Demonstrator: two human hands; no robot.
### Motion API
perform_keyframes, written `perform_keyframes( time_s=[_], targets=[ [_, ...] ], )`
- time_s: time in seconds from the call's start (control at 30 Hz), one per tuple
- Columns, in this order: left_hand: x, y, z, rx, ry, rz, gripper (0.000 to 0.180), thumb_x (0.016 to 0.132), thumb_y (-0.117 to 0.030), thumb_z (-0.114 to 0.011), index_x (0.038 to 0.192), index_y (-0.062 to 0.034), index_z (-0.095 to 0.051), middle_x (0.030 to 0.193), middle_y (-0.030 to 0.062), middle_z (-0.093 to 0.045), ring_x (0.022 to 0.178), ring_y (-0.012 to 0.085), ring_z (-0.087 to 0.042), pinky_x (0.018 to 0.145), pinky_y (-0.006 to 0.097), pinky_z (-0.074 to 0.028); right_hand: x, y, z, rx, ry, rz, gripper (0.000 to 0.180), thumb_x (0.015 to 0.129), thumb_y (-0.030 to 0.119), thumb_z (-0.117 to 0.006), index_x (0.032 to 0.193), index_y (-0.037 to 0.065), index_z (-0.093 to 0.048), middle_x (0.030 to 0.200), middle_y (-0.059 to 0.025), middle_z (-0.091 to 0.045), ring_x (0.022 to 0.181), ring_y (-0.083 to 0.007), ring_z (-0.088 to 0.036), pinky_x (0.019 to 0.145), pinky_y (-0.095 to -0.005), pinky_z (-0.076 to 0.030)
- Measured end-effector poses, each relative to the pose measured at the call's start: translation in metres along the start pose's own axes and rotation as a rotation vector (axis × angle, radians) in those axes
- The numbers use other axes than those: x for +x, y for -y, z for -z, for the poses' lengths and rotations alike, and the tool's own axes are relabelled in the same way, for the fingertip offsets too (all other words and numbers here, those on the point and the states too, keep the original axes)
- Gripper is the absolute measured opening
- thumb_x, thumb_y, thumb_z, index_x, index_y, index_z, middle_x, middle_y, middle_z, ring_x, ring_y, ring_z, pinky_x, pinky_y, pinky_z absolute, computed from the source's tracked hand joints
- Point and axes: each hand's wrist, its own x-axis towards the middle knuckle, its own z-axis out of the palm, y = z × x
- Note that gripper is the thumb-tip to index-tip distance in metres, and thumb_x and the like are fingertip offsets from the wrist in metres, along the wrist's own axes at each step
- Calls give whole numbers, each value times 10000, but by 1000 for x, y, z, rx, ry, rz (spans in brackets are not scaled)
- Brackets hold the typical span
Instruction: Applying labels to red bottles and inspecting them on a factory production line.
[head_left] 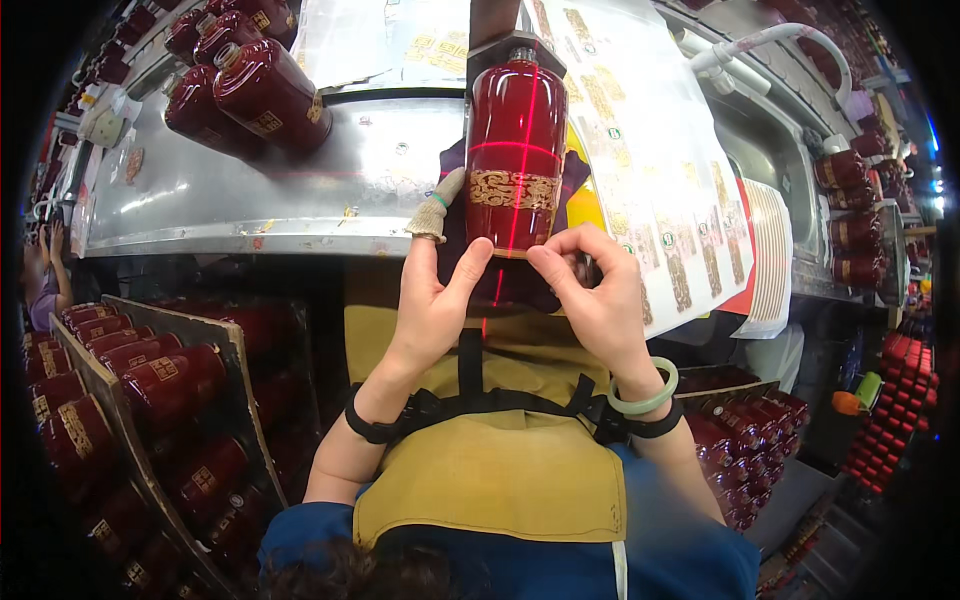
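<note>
A glossy dark red glass bottle [515,125] lies on its side on a dark cloth [452,165], neck pointing away from me. A gold patterned band [513,190] crosses its lower part, and thin red light lines cross on the glass. My left hand [440,275] steadies the bottle, its thumb at the base's left corner and a finger in a knitted cover [434,212] along the side. At the base's right corner, my right hand [597,280] is closed in a pinch, thumb against the fingers; anything between them is too small to make out.
Several red bottles [270,95] stand on the metal worktop [370,205] at left. Sheets of gold decals [660,190] spread to the right, near a sink [770,165] with a white tap [790,35]. Racks of bottles [170,390] flank me below.
</note>
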Motion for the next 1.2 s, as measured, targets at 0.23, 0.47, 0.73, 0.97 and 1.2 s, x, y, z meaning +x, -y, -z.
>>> perform_keyframes(
  time_s=[0.23,0.47,0.73,0.97,1.2],
  targets=[
    [1,1,0,-29,16,1,623,1020,-104,-629,1556,62,-358,1573,193,-437,1478,264,-384,1237,388,-256,-1,-2,-3,-27,-24,49,185,898,136,-808,857,-7,-698,721,-48,-612,644,-121,-532,606,-284,-429],
    [0,3,0,-60,5,29,617,1028,-110,-618,1558,60,-354,1573,189,-437,1478,259,-384,1236,385,-258,-1,-4,-4,-25,-46,90,174,900,126,-801,855,-5,-696,714,-43,-605,634,-123,-527,596,-286,-420],
    [-1,3,-2,-13,-4,-8,613,1029,-107,-617,1556,63,-354,1579,198,-435,1481,272,-388,1236,391,-262,0,-3,-4,-37,-41,79,174,902,125,-798,848,-4,-694,715,-40,-603,627,-115,-519,585,-286,-412],
    [0,2,-3,-16,-6,12,611,1028,-105,-622,1553,65,-359,1573,197,-443,1469,268,-403,1231,388,-272,-1,-3,-4,-19,-40,68,169,901,117,-796,846,-4,-692,717,-39,-604,625,-114,-519,582,-283,-411],
    [-1,3,-3,-3,-15,0,595,1027,-95,-616,1546,66,-373,1555,196,-462,1456,265,-419,1223,388,-286,0,-4,-5,-45,-58,96,171,892,112,-801,842,-6,-686,717,-46,-608,617,-122,-522,579,-290,-419]
  ],
)
